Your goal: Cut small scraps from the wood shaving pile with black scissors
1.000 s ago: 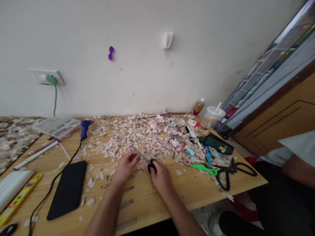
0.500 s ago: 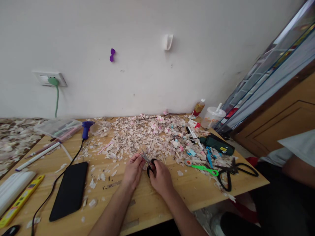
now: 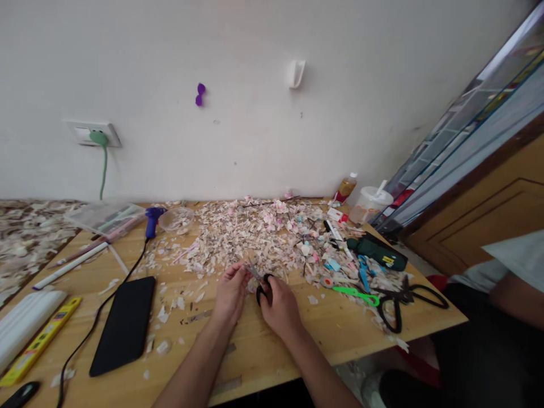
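Black-handled scissors are being gripped by the right hand near the middle of the wooden table's front edge. The blades are being angled toward the left hand, which is pinching a barely visible scrap, likely to steady it against them. Counted: three spare scissors toward the right front corner, one phone, one glue gun.
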### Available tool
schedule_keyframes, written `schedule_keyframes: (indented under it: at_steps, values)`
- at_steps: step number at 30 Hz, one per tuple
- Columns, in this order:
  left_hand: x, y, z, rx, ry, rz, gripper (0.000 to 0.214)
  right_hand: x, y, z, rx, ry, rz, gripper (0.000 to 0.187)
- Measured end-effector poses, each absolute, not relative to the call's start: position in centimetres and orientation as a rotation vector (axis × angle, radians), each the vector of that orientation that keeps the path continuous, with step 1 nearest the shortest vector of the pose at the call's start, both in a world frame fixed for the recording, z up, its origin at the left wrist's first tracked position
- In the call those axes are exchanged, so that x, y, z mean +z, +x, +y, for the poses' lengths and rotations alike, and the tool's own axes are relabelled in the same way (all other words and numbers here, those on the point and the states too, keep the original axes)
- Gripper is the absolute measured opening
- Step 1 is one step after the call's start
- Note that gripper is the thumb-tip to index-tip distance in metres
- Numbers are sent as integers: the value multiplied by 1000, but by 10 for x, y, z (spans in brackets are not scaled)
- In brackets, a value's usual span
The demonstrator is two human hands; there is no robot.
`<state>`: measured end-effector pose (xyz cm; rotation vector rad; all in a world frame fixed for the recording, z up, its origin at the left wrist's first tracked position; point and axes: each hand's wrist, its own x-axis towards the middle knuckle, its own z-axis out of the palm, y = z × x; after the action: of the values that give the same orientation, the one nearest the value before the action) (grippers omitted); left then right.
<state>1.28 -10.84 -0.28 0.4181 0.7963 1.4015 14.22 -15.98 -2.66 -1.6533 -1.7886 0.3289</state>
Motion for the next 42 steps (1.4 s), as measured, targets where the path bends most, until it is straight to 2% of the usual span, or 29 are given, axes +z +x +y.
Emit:
schedule_keyframes:
  at_steps: [13, 31, 42]
  values:
    - [-9, 16, -110, 1408, 524, 858, 28, -28, 143, -159, 361, -1652, -1783, 14]
    - [2, -6, -101, 1294, 1035, 1058, 29, -33, 146, -157, 366, -1641, -1710, 20]
    - [4, -24, -89, 1287, 1132, 1183, 34, -39, 142, -157, 311, -1581, -1582, 23]
